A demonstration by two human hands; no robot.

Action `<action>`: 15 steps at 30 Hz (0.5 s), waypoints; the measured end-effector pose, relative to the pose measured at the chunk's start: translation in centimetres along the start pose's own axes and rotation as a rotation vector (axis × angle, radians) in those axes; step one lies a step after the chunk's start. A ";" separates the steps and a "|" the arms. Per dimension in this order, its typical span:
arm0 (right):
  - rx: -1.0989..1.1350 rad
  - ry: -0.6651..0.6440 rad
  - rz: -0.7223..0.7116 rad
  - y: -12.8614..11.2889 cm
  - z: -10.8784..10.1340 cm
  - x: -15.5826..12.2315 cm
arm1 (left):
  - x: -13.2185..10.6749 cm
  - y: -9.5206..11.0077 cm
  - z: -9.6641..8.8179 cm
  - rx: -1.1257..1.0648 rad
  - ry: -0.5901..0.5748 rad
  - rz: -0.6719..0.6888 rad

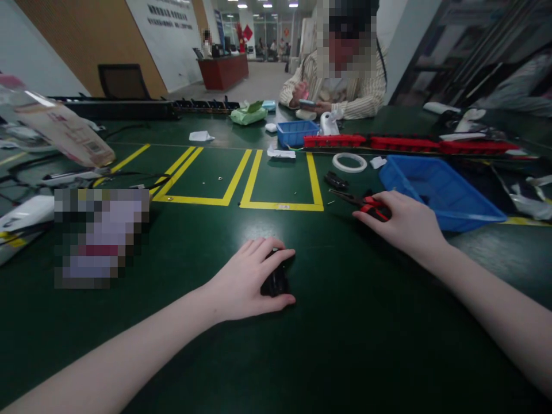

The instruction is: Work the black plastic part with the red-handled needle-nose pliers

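Note:
My left hand [248,276] rests on the green table with its fingers curled over a small black part [276,282]. The thumb and index finger lie along two sides of that part, and the rest of it is hidden under the palm. Off to the right, my right hand [407,221] grips needle-nose pliers [376,208] with red and black handles. Their dark jaws point left, close to a couple of thin metal pins [331,202]. Just beyond the jaws lies another black part [336,180].
A blue bin [452,201] stands beside my right hand, and a roll of white tape [349,163] lies behind the pliers. Yellow tape [280,206] marks boxes on the table. On the left are a bottle [64,126] and cables. Across the table sits a person [345,86].

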State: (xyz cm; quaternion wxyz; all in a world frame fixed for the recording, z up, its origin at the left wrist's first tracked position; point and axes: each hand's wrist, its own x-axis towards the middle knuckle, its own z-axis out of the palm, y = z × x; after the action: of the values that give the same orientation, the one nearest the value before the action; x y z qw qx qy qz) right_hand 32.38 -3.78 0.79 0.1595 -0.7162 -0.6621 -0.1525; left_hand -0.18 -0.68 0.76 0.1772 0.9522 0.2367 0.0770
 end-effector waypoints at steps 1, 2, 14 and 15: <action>0.023 0.006 0.003 0.0 0.0 0.0 | 0.0 0.0 0.0 0.000 -0.002 -0.004; 0.049 0.019 0.003 0.0 0.0 0.0 | -0.1 0.0 0.0 0.002 -0.003 -0.008; 0.185 0.043 -0.187 -3.1 0.3 -1.6 | 0.0 0.7 -1.0 0.020 0.077 0.029; 0.187 0.034 -0.220 -3.5 0.4 -1.8 | -0.5 0.9 -1.0 0.034 0.101 0.075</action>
State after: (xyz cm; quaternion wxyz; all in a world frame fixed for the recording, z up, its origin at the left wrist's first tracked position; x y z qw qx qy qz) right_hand 28.76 -5.02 -0.26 0.2192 -0.6186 -0.7451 -0.1187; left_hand -0.47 -1.31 2.02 0.1458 0.9581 0.2108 0.1277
